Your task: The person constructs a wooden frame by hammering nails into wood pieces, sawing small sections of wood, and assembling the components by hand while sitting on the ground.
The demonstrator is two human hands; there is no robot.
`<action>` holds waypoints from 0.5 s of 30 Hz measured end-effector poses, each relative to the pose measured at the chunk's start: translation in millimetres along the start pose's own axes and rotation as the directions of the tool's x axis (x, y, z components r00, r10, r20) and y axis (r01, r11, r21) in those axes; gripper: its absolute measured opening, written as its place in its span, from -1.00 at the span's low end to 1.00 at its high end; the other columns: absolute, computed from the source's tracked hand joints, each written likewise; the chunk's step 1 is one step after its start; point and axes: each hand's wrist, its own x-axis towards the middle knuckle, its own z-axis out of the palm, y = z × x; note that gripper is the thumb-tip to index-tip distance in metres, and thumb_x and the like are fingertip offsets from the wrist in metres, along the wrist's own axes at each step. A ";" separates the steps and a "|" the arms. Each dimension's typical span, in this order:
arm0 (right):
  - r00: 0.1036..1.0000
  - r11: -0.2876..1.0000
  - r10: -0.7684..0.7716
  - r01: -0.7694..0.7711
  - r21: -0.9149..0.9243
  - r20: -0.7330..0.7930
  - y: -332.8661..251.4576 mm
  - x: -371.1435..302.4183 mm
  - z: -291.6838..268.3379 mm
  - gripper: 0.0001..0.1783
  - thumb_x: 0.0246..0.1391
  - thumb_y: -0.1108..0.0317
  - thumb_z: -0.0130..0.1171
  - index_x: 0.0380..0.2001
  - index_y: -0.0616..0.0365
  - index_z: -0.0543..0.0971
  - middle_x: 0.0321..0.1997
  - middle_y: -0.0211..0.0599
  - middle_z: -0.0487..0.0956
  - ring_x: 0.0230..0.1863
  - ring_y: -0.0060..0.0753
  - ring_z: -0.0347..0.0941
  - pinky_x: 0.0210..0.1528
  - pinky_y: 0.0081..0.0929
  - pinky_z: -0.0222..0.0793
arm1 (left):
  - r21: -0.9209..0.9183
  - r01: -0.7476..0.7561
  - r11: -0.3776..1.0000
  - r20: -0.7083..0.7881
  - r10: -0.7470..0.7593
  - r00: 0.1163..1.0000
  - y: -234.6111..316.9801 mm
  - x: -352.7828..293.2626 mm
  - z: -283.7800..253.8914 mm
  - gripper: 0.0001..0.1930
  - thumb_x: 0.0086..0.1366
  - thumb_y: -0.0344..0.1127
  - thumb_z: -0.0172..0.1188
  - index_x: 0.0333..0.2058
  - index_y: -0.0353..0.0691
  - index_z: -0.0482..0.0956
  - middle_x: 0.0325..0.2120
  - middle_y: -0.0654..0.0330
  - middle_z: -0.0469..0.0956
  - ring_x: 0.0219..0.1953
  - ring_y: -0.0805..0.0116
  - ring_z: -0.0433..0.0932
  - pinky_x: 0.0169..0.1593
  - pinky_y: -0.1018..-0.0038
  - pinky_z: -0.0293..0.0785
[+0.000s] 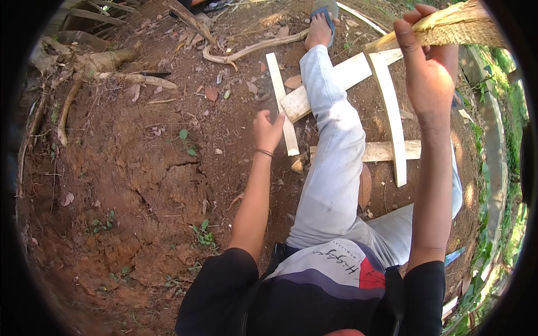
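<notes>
My right hand (428, 75) is raised at the upper right, fingers closed around a rough, fibrous yellowish piece of wood (462, 25) that runs out past the right side of the view. Lower and to the left, my left hand (268, 131) is held above the soil with thumb and fingers apart and nothing visible in it. Beside that hand lies a narrow pale wooden strip (278, 92), meeting the end of a wider pale board (297, 103). My leg covers part of the board. A second, slightly curved strip (388, 106) crosses the board farther right.
Another board (392, 150) lies under the curved strip, partly behind my leg (330, 151). My sandalled foot (320, 28) rests at the top. A bent branch (255, 53) and gnarled roots (84, 64) lie left of it. A concrete edge (493, 168) borders plants at right.
</notes>
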 end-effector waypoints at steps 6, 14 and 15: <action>0.980 0.984 0.173 -0.176 0.029 0.098 15.8 6.5 -18.1 -0.60 0.25 0.32 0.18 0.10 0.17 0.40 -0.04 -0.38 0.52 0.01 -0.52 0.43 0.09 -0.50 0.35 | 0.240 -0.005 0.971 0.262 -0.060 0.963 -38.0 -33.4 56.4 -0.07 -0.06 0.16 0.46 0.08 -0.42 0.27 0.03 -0.30 0.34 0.11 -0.25 0.35 0.18 0.07 0.30; 0.978 0.984 0.172 -0.177 0.031 0.119 6.5 2.0 -20.8 -0.55 0.23 0.30 0.21 0.12 0.19 0.38 -0.02 -0.33 0.53 0.04 -0.48 0.44 0.12 -0.49 0.34 | 0.197 -0.029 0.980 0.360 -0.045 0.932 -61.7 -4.6 73.3 -0.26 -0.07 0.00 0.43 -0.07 -0.51 0.41 -0.17 -0.30 0.57 -0.06 -0.18 0.57 0.04 0.19 0.48; 0.976 0.979 0.188 -0.195 0.053 0.112 5.5 3.3 -23.7 -0.55 0.23 0.31 0.20 0.13 0.19 0.38 -0.02 -0.32 0.53 0.04 -0.47 0.44 0.13 -0.48 0.34 | 0.184 -0.057 0.981 0.375 -0.017 0.927 -66.6 -1.4 69.4 -0.29 -0.06 -0.02 0.41 -0.10 -0.52 0.44 -0.18 -0.30 0.58 -0.06 -0.16 0.58 0.04 0.19 0.48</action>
